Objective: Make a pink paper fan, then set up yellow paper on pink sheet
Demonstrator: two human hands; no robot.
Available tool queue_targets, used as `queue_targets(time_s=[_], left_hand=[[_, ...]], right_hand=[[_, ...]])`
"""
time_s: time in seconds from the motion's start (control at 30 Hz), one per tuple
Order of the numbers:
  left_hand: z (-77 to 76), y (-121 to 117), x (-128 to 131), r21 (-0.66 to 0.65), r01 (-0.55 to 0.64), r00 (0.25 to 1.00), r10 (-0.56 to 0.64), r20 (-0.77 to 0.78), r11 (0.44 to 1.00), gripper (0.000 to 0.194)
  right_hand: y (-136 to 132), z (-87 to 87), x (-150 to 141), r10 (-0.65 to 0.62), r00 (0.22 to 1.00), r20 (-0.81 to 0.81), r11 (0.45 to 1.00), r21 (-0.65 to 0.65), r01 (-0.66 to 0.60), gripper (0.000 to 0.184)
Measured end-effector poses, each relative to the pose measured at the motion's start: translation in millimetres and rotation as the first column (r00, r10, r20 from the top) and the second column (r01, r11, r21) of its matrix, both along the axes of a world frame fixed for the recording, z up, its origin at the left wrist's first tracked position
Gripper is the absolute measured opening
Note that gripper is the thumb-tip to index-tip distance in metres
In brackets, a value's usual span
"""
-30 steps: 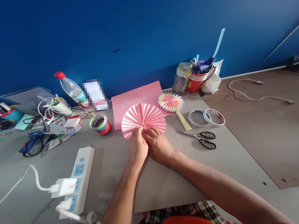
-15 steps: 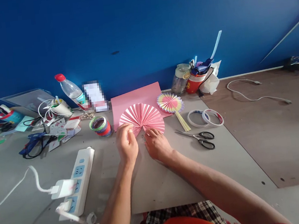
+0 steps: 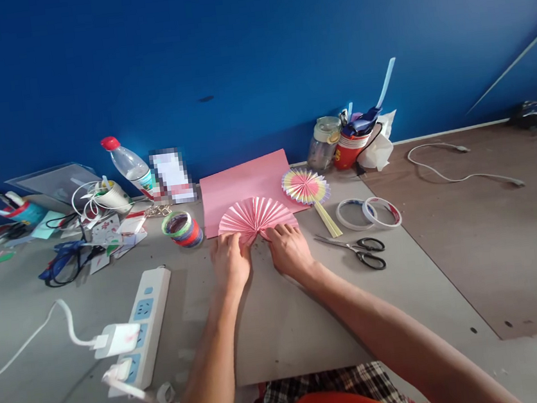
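Observation:
A pleated pink paper fan (image 3: 255, 214) lies spread in a half circle on the grey table (image 3: 272, 317). My left hand (image 3: 229, 261) grips its lower left edge, fingers curled on the paper. My right hand (image 3: 289, 249) presses the lower right edge with fingers bent over the pleats. Behind the fan lies a flat pink paper sheet (image 3: 241, 180). A finished multicoloured paper fan on a yellow stick (image 3: 306, 186) lies just right of it.
Black-handled scissors (image 3: 359, 251) and two tape rings (image 3: 369, 211) lie to the right. A stack of coloured tape rolls (image 3: 182, 229) stands to the left, and a white power strip (image 3: 141, 323) nearer me. A bottle (image 3: 128, 162), cups and a jar (image 3: 324, 137) line the blue wall.
My hands have moved apart from the fan's centre to its two lower corners, and the fan now lies lower and flatter on the table.

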State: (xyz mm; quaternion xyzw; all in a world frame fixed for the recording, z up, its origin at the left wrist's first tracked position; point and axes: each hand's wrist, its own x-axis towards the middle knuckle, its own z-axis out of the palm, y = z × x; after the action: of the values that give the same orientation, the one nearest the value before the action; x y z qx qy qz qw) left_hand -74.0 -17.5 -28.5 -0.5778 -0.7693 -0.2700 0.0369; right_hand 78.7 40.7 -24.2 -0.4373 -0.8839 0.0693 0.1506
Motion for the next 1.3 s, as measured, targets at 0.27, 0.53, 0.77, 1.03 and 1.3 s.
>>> queue_targets(time_s=[0.27, 0.53, 0.77, 1.03, 1.3], left_hand=[[11.1, 8, -5, 0.371, -0.21, 0.84, -0.027, 0.541, 0.905, 0.042], [30.6, 7, 9, 0.244, -0.204, -0.375, -0.306, 0.875, 0.948, 0.049], [42.5, -2, 12, 0.439, -0.077, -0.5, -0.416, 0.76, 0.895, 0.072], [35.6, -5, -8, 0.395, -0.124, -0.457, -0.405, 0.792, 0.91, 0.059], [29.6, -1, -2, 0.231, -0.294, -0.382, -0.335, 0.861, 0.928, 0.039]], right_hand=[[12, 0.7, 8, -0.074, 0.98, -0.184, 0.989, 0.114, 0.097, 0.02], [11, 8.3, 12, -0.056, 0.918, -0.392, 0.933, 0.307, 0.187, 0.023], [9, 12.4, 13, 0.144, 0.91, -0.389, 0.906, 0.422, 0.037, 0.027], [11, 9.5, 14, 0.279, 0.874, -0.398, 0.9, 0.426, -0.093, 0.03], [9, 8.8, 14, 0.17, 0.822, -0.544, 0.964, 0.265, -0.025, 0.032]])
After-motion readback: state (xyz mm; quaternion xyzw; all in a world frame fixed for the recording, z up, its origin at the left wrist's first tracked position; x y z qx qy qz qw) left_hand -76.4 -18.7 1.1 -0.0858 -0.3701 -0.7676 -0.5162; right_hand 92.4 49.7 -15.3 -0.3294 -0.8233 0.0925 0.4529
